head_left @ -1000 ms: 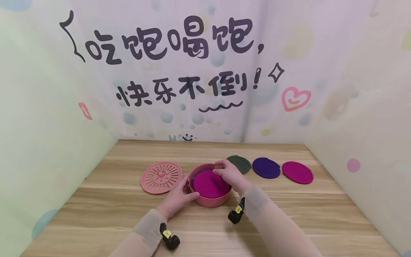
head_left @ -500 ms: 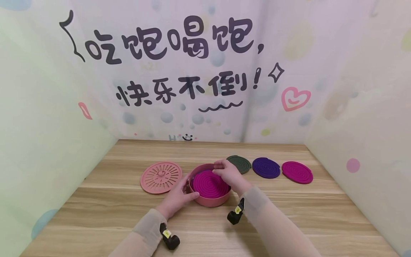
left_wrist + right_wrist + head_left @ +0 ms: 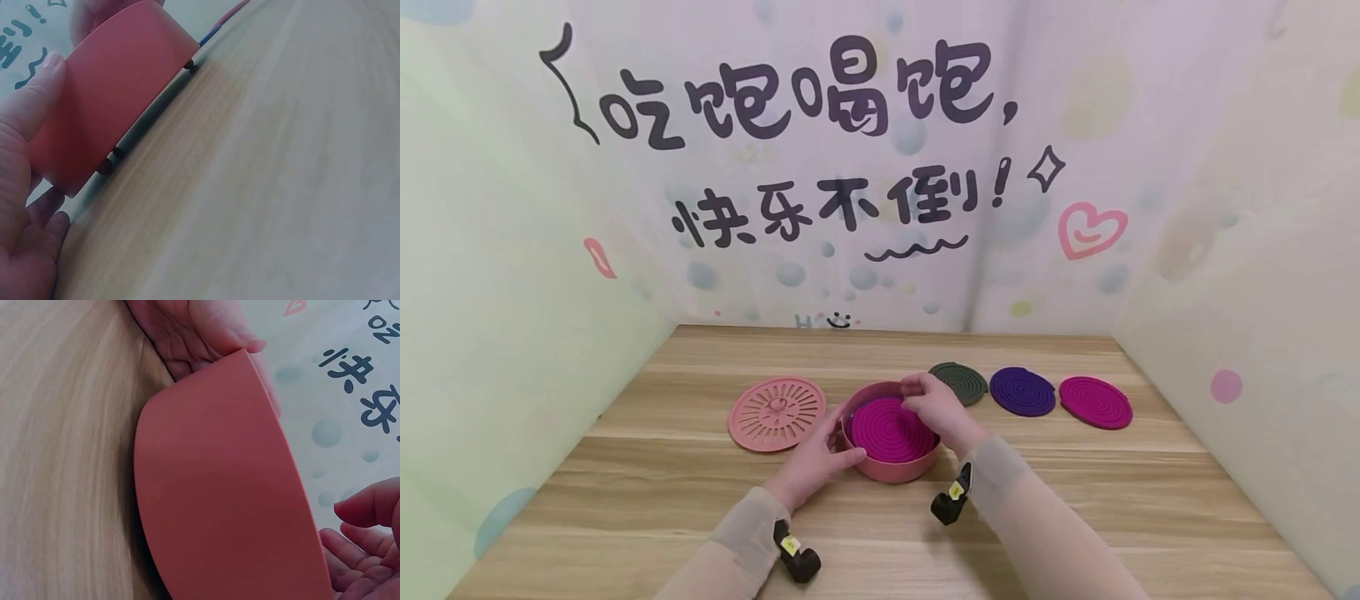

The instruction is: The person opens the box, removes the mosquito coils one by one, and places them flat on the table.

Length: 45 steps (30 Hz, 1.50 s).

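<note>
A round pink mosquito coil box [image 3: 897, 473] stands on small feet on the table, its lid off. A magenta mosquito coil [image 3: 892, 431] lies on top inside, with a purple-blue edge showing below it. My left hand [image 3: 816, 462] grips the box's left side, thumb at the front rim and fingertips low on the wall in the left wrist view. My right hand [image 3: 942, 407] hovers at the far right rim, thumb and fingers loosely bent near the magenta coil. In the right wrist view, the right thumb and fingertips [image 3: 347, 506] are apart with nothing seen between them.
A slotted pink lid [image 3: 777, 415] lies left of the box. Rightward at the back are a dark green coil [image 3: 961, 385], partly behind the right hand, a blue coil [image 3: 1022, 392] and another magenta coil [image 3: 1096, 402]. Walls enclose the wooden table [image 3: 880, 533] at back and sides.
</note>
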Tool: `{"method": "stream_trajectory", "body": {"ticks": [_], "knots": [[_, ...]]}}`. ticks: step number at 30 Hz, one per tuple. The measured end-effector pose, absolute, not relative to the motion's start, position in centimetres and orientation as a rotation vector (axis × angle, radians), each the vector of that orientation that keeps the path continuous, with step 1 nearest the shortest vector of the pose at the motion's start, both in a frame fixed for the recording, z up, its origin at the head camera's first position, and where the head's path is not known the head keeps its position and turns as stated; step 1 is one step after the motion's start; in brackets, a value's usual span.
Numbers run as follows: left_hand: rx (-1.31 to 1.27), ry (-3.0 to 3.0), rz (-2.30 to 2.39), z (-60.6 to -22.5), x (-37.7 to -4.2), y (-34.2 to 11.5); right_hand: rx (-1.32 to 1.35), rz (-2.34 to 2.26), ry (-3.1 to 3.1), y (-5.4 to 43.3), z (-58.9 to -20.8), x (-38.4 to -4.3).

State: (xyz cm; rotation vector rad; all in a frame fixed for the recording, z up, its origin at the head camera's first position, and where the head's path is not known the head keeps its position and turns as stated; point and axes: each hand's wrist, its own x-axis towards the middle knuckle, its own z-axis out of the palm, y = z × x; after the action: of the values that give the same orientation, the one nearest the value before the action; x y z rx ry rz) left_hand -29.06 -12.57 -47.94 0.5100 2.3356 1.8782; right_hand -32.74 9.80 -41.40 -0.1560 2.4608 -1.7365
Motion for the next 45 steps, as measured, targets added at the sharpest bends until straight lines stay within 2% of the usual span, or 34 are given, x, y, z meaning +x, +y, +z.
{"method": "stream_trajectory", "body": {"ticks": [10, 45], "knots": [[0.57, 2.336, 1.888, -48.04, -29.16, -12.56, -0.122, -1.811, 2.411, 9.97, -41.11, -32.74], [0.508, 2.318, 1.891, -47.68, -28.87, -12.5, -0.049, -2.067, 2.201, 9.64, -40.94, -33.09]]}}
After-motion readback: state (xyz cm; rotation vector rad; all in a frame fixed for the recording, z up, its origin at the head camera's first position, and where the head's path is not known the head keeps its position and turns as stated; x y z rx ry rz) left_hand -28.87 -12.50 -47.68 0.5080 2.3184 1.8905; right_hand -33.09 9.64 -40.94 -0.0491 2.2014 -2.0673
